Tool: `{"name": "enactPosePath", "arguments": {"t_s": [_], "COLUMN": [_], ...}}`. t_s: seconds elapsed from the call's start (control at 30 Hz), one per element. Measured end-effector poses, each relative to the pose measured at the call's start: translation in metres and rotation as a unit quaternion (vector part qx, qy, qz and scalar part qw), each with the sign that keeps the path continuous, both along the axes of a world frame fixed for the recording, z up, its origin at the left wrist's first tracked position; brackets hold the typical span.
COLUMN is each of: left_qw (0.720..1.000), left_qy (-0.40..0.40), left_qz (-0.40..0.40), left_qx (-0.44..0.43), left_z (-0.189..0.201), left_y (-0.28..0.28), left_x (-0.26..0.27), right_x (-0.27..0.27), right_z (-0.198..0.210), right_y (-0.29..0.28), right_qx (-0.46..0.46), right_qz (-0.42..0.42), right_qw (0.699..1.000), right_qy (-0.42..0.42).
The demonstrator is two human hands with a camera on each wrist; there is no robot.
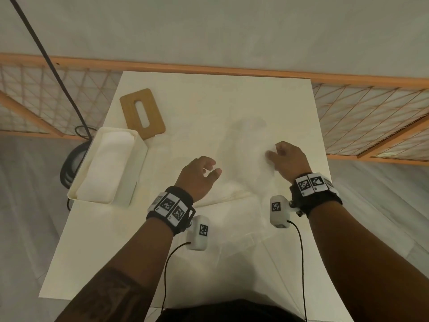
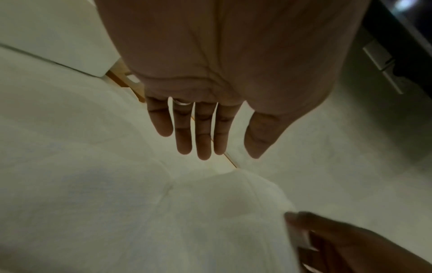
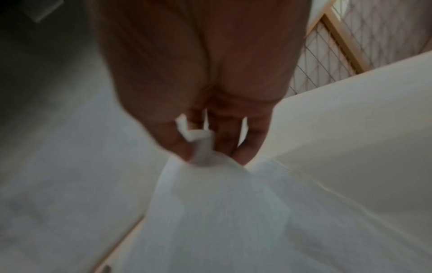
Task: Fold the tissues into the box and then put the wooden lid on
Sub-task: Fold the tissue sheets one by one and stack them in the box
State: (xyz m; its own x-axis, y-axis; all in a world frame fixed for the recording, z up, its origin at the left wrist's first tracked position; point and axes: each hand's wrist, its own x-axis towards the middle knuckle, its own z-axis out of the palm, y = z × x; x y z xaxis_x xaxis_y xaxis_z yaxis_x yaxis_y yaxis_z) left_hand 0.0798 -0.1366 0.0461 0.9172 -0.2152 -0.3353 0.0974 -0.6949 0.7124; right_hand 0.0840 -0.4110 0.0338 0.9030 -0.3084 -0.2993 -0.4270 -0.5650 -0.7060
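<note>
A white tissue hangs blurred above the table's middle; my right hand pinches its top edge between thumb and fingers. The sheet spreads downward from that pinch. My left hand hovers just left of the tissue, holding nothing, its fingers straight. The open white box stands at the table's left with folded tissues inside. Behind it, flat on the table, lies the wooden lid with a slot.
The white table runs to a wooden lattice fence at the back and sides. A black cable drops past the table's left edge to a coil on the floor. More pale tissue sheets lie near the front.
</note>
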Motion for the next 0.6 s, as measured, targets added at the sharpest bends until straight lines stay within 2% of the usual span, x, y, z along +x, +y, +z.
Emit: {"name": "enactPosePath", "arguments": {"t_s": [0.07,0.13,0.37,0.43,0.5,0.53,0.57,0.6], "left_qw": [1.0,1.0,0.998,0.998,0.999,1.0,0.999,0.996], "left_qy": [0.0,0.004,0.041,0.039,0.029,0.029,0.034,0.044], "left_qz": [-0.011,-0.022,-0.028,-0.029,-0.015,0.001,0.024,0.054], "left_qx": [0.008,0.013,0.029,0.027,0.008,-0.009,-0.032,-0.058], "left_z": [-0.002,-0.006,-0.023,-0.023,-0.019,-0.016,-0.014,-0.012], "left_y": [-0.002,-0.002,0.008,0.009,0.008,0.007,0.006,0.006], "left_x": [-0.004,-0.011,-0.027,-0.028,-0.025,-0.022,-0.018,-0.012], "right_x": [0.003,0.005,0.007,0.004,0.002,0.0,-0.001,-0.002], "right_z": [-0.011,-0.018,-0.022,-0.015,-0.006,0.001,0.009,0.016], "right_y": [-0.009,-0.016,-0.023,-0.021,-0.016,-0.013,-0.01,-0.006], "right_qx": [-0.062,-0.079,-0.098,-0.114,-0.055,0.011,0.108,0.222], "right_qz": [-0.061,-0.101,-0.139,-0.135,-0.113,-0.089,-0.069,-0.06], "right_qw": [0.995,0.99,0.981,0.982,0.992,0.995,0.99,0.971], "right_qy": [0.038,0.064,0.089,0.062,-0.015,-0.044,-0.063,-0.07]}}
